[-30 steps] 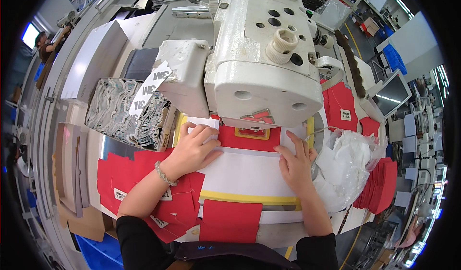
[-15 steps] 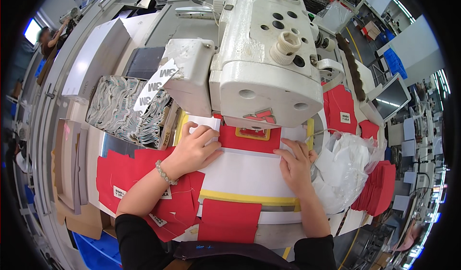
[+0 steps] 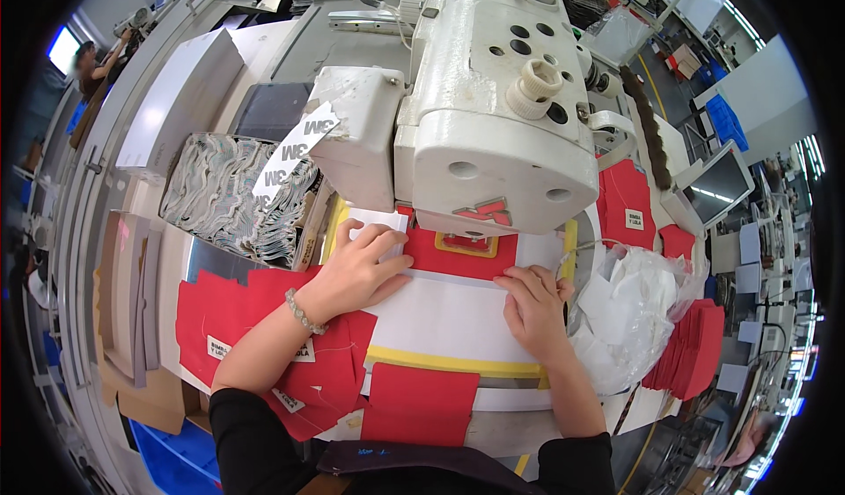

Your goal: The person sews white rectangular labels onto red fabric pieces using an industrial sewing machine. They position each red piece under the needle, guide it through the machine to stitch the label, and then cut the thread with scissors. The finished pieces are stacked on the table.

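A red fabric piece lies flat on a white work surface, its far part hidden under the head of a white sewing machine. A small yellow-edged frame presses on it below the head. My left hand rests at the piece's left edge, fingers bent and apart, thumb stretched toward the fabric. Beneath those fingers is a white block or card; whether they grip it is unclear. At the right near corner, my right hand lays its bent fingertips on the fabric, its fingers lightly spread.
Left of the machine stands a box of folded labels with a white printed strip on top. Labelled red pieces lie near my left forearm, another red piece in front. A clear plastic bag and a red stack are at right.
My right hand has slid slightly left along the fabric's near edge, its fingers closer together. My left hand stays at the left edge. The whole view has shifted a little.
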Demonstrator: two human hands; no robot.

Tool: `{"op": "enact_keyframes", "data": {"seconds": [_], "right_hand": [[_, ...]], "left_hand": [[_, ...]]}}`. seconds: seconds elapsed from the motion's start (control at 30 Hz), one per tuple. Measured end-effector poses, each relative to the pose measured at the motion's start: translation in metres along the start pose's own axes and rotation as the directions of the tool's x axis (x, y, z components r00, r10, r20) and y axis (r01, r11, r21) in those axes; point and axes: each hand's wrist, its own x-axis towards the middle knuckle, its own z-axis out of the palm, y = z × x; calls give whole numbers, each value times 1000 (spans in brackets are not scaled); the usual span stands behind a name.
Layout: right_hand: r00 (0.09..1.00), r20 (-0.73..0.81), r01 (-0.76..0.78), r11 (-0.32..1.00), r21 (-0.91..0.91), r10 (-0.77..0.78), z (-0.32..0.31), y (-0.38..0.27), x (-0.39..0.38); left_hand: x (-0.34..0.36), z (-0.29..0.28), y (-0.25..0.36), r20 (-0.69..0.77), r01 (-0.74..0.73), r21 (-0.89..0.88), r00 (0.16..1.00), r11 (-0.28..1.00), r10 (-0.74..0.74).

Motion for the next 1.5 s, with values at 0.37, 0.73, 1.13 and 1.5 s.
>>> {"op": "enact_keyframes", "data": {"seconds": [0.37, 0.73, 1.13, 1.5], "right_hand": [[997, 43, -67, 991, 114, 62, -1, 4, -2], [991, 42, -133, 969, 206, 127, 1, 10, -6], [988, 62, -150, 964, 219, 139, 0, 7, -6], [992, 27, -126, 977, 169, 123, 3, 9, -6]], "left_hand": [[-4, 0, -3, 68, 70, -89, 996, 994, -64], [-2, 2, -2, 61, 54, -69, 997, 996, -50], [-5, 3, -4, 81, 94, -123, 993, 988, -84], [-6, 3, -5, 40, 104, -91, 994, 990, -101]]}}
